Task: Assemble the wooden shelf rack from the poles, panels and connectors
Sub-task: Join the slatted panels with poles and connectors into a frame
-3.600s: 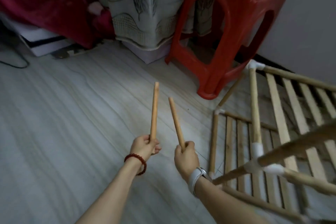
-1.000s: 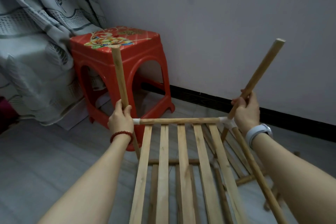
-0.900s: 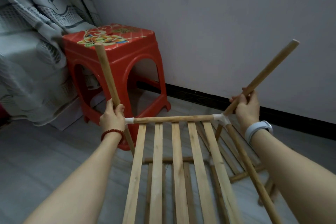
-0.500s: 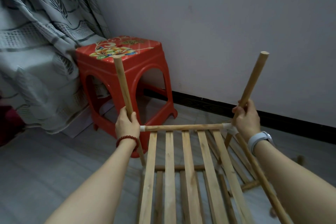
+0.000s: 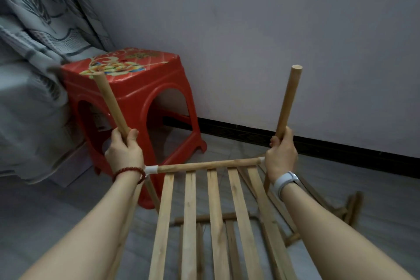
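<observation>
**Two poles held at the top corners of the slatted rack**

The person's left hand [image 5: 123, 151] has its fingers curled round a wooden pole [image 5: 111, 103] that leans up and to the left, its top end in front of the red plastic stool [image 5: 136, 88]. The right hand [image 5: 281, 154] grips a second pole [image 5: 287, 101], which stands nearly upright against the pale wall [image 5: 250, 29].

Both hands sit just above the ends of a round crossbar [image 5: 204, 164]. A white connector [image 5: 151, 169] shows at its left end, touching the left wrist; the one at the right end is mostly hidden by the right hand. From the crossbar a slatted panel [image 5: 213, 223] runs toward the viewer, with more slats and poles of the rack below it on the grey floor [image 5: 45, 223].

The stool's top carries a colourful printed picture; I can read no writing on it. The left wrist wears a red bead bracelet [image 5: 130, 171], the right a white band [image 5: 285, 180] with no legible brand. A grey patterned cloth [image 5: 34, 41] hangs at left.
</observation>
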